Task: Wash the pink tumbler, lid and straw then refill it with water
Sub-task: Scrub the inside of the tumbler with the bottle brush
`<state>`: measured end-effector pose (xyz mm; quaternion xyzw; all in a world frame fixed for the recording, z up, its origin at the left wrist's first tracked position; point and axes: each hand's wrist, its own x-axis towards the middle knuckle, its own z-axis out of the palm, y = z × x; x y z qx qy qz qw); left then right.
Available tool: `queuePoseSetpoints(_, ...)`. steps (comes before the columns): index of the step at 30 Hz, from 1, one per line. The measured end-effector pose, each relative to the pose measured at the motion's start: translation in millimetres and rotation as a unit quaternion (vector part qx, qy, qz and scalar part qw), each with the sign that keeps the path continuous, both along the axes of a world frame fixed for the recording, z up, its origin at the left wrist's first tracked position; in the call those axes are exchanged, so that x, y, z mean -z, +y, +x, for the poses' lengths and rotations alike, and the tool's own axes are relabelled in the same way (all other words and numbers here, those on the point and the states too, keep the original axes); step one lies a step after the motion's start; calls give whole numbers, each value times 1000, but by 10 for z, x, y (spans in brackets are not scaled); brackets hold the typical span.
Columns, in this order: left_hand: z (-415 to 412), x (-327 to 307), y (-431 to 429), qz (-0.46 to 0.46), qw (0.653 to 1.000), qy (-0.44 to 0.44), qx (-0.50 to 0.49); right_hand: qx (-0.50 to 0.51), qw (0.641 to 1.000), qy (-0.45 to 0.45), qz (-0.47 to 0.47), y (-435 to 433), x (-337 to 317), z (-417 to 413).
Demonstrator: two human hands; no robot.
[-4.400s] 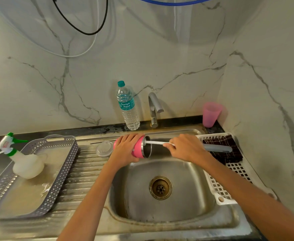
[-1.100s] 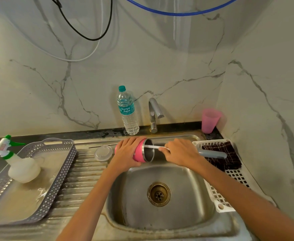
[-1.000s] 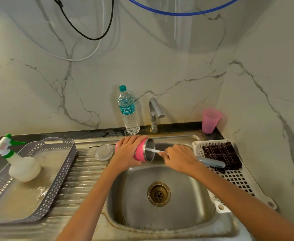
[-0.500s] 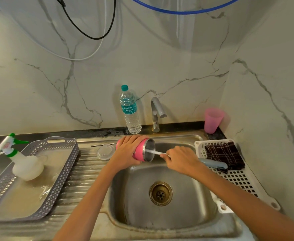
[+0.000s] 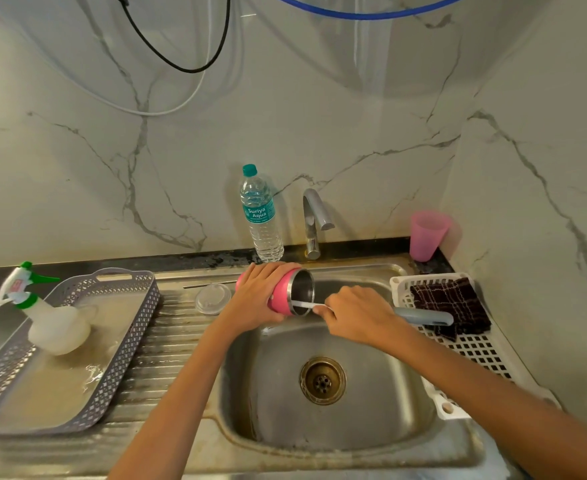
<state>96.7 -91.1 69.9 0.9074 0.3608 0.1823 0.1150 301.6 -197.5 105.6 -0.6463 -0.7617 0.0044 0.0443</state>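
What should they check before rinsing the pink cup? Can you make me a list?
1. Left hand grips the pink tumbler: ok.
2. Right hand holds the brush, with its stem in the tumbler's mouth: ok.
3. Tumbler's mouth is over the sink: ok.
4. Water running from the tap: not ok, none shows.
5. Inside of the tumbler scrubbed clean: cannot tell.
6. Lid close by on the drainboard: ok.
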Motion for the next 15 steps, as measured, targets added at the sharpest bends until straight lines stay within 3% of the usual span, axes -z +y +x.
queuePoseSetpoints(5, -21, 19, -7, -9, 1000, -3, -4, 19, 1000, 4, 23, 92, -158, 60)
queuePoseSetpoints(11, -34, -33, -19, -19, 1000, 2, 23, 43, 998, 27, -30, 11, 38, -27)
queuePoseSetpoints(15, -84, 31, 23, -27, 1000, -8, 12, -2, 999, -20, 40, -95, -127, -66)
